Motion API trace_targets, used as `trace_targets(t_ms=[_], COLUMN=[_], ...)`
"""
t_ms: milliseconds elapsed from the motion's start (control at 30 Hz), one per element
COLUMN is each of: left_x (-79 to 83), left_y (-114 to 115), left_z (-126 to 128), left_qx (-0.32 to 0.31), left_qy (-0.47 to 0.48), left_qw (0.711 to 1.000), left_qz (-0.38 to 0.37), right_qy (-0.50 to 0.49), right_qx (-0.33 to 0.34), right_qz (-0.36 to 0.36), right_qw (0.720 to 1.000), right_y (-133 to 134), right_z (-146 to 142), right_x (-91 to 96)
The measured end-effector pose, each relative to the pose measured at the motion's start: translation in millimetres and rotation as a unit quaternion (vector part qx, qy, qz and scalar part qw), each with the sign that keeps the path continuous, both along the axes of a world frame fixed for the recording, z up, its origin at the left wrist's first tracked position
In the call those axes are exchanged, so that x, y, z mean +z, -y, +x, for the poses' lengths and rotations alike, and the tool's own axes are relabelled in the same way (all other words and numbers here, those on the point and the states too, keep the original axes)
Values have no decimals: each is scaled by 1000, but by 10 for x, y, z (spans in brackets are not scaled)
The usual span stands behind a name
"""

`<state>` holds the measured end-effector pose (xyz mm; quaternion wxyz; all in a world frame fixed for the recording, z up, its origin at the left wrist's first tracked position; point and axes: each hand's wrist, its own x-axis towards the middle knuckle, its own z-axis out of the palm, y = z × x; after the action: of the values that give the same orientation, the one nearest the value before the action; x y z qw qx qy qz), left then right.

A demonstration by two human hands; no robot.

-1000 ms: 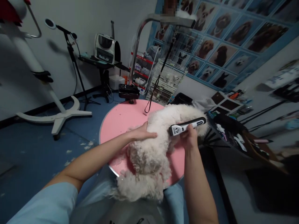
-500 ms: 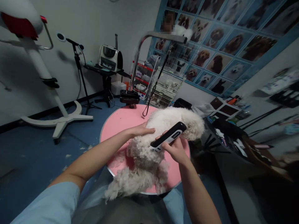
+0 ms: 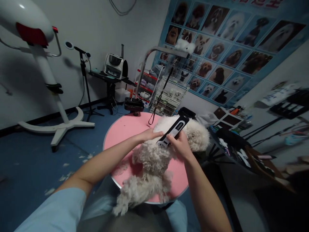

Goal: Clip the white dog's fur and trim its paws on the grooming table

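Observation:
A white curly-coated dog (image 3: 154, 158) is on a round pink grooming table (image 3: 118, 137), its fluffy head to the right. My right hand (image 3: 180, 144) is closed around a black and white hair clipper (image 3: 175, 129), whose lower end meets the curly coat on the dog's body. Flat against the dog's back lies my left hand (image 3: 151, 134), fingers stretched out just left of the clipper. Loose clumps of cut fur (image 3: 138, 190) hang over the near edge of the table. The clipper's blade is hidden in the coat.
A grooming arm (image 3: 145, 61) with a dangling black loop (image 3: 154, 112) rises behind the table. To the right is a dark tool table (image 3: 231, 151). A white stand dryer (image 3: 36, 25) stands left. Tufts of fur (image 3: 65, 177) dot the blue floor.
The clipper has moved up the dog's body toward my left hand and is tilted more steeply. My left hand stays on the back. The whole view has shifted slightly upward.

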<state>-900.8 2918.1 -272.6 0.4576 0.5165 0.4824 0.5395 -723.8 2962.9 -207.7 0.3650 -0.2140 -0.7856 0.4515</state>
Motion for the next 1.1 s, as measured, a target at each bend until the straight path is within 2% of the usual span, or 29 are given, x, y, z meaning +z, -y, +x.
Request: trace_targets(t_ms=[133, 267, 333, 400, 467, 533, 667, 1000, 1100], left_x=[-45, -48, -34, -16, -2, 4, -17, -61, -72], left_y=[-31, 39, 81, 100, 93, 65, 1, -42, -8], left_z=[-21, -30, -31, -29, -22, -13, -5, -24, -64], left_qx=[14, -35, -76, -94, -68, -20, 35, 40, 27], left_qy=[3, 47, 77, 92, 89, 66, -6, 4, -3], left_qw=[999, 998, 993, 991, 993, 997, 998, 999, 999], left_qz=[-35, -35, -37, -36, -35, -46, -51, -31, -38], right_qy=[37, 63, 10, -57, -63, -28, 16, 63, 74], right_qx=[2, 50, 22, -45, -86, -85, -58, -19, 34], right_qz=[-32, -8, 15, 30, 37, 33, 18, 23, 21], right_qw=[999, 997, 1000, 997, 994, 995, 998, 998, 996], right_y=[197, 291, 209, 57, -95, -175, -97, 177, 241], right_z=[82, 215, 230, 174, 73, -21, -77, 8, 78], right_x=[-19, 28, 95, 175, 232, 244, 186, 10, 11])
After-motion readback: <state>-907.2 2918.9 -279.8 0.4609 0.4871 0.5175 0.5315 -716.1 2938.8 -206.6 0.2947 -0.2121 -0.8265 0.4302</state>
